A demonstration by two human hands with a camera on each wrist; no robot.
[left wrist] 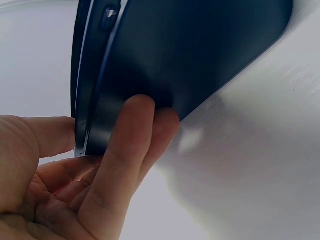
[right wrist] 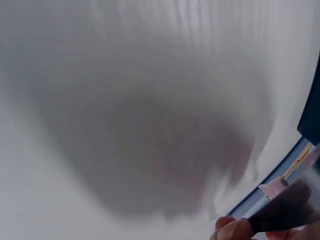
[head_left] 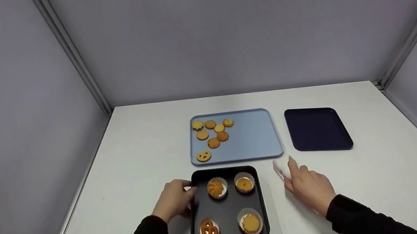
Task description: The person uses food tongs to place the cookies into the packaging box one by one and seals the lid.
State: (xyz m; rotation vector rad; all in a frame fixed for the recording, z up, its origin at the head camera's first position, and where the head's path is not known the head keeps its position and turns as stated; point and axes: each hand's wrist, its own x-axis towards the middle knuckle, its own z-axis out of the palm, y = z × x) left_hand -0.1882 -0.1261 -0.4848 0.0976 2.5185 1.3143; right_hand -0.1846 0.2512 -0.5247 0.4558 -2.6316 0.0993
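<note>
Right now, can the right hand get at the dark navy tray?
Likely yes: the right hand is close to the navy tray and only bare tabletop shows between, though its grip holds a pale tool.

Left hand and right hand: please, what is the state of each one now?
Left hand: holding the black pan at its left edge.
Right hand: holding a pinkish tool; its exact kind is unclear.

Black rectangular pan [head_left: 221, 211], open side up, left edge gripped by left hand [head_left: 175, 199]; contains four cookie-topped cups [head_left: 245, 184]. Slim pale pinkish implement [head_left: 280, 169], held in right hand [head_left: 312, 190].
</note>
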